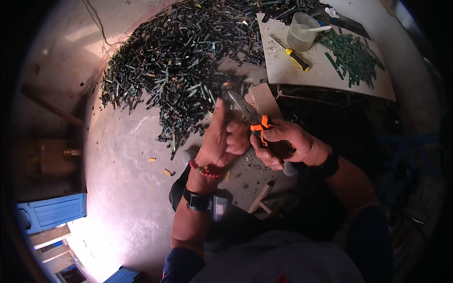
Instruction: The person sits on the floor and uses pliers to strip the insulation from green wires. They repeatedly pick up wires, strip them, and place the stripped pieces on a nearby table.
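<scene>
My right hand (286,143) grips a pair of pliers (251,113) with orange and black handles. The metal jaws point up and left, close beside my left hand (224,136). On that hand one finger is stretched upward while the others curl in. Something thin and blurred stands between the raised finger and the jaws; whether my left fingers hold it is unclear. Just beyond the jaw tips is a small copper-coloured spot (227,84). Ahead of both hands spreads a large heap of narrow dark green and black strips (177,60), some resembling circuit board.
At right, a pale board tabletop (279,72) carries a cloudy plastic jug (302,33), a yellow-and-black screwdriver (298,60) and green circuit-board strips (354,58). A brown block (264,99) sits beyond the pliers. Small yellow pieces (167,172) and a wooden piece (260,198) lie on the floor.
</scene>
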{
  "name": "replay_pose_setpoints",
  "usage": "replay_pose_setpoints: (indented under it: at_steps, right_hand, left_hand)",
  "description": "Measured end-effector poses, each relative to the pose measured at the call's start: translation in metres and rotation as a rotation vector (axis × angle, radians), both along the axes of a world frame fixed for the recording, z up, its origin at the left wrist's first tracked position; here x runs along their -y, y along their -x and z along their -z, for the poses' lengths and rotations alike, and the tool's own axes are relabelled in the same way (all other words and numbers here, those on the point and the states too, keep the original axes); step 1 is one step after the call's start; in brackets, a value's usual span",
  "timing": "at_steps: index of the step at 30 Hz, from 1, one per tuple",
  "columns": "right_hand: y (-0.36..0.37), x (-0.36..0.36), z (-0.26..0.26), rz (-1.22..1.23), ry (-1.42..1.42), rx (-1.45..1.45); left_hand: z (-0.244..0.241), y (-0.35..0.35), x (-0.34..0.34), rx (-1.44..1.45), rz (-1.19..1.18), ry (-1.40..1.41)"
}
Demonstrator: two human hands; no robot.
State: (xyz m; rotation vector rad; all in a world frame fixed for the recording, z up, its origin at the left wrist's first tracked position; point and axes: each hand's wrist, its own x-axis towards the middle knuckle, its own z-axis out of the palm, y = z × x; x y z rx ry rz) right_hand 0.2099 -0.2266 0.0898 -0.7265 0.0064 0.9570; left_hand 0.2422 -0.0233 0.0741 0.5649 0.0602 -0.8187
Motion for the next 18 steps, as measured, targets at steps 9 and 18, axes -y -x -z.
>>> replay_pose_setpoints:
  at_steps: [9, 18]
  right_hand:
    - [-0.011, -0.004, 0.03, 0.196, 1.559, 1.3]
    - [-0.002, -0.003, -0.011, -0.031, 0.068, 0.102]
  left_hand:
    - [0.016, -0.004, 0.012, -0.136, -0.135, -0.53]
    - [-0.002, 0.005, -0.003, 0.041, -0.019, -0.031]
